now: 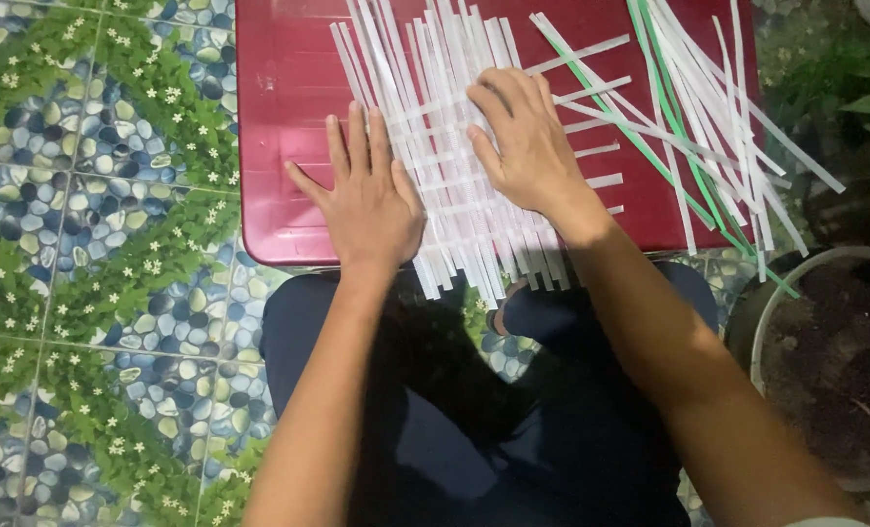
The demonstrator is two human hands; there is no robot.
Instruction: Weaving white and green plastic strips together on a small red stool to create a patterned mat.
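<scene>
A woven mat of white paper strips [454, 146] lies on a red plastic table [288, 107]. My left hand [362, 190] rests flat on the mat's left edge, fingers spread and pointing away from me. Over the mat's right part my right hand [523, 141] presses down flat, palm on the crossing strips. Neither hand grips anything. The strips' near ends hang over the table's front edge above my lap.
A loose bundle of white and green strips [708, 107] fans across the table's right side and past its edge. A pot with dark soil [825, 332] stands at the right. The floor [93, 244] has a pebble-and-leaf pattern. My dark trousers [474, 420] fill the bottom middle.
</scene>
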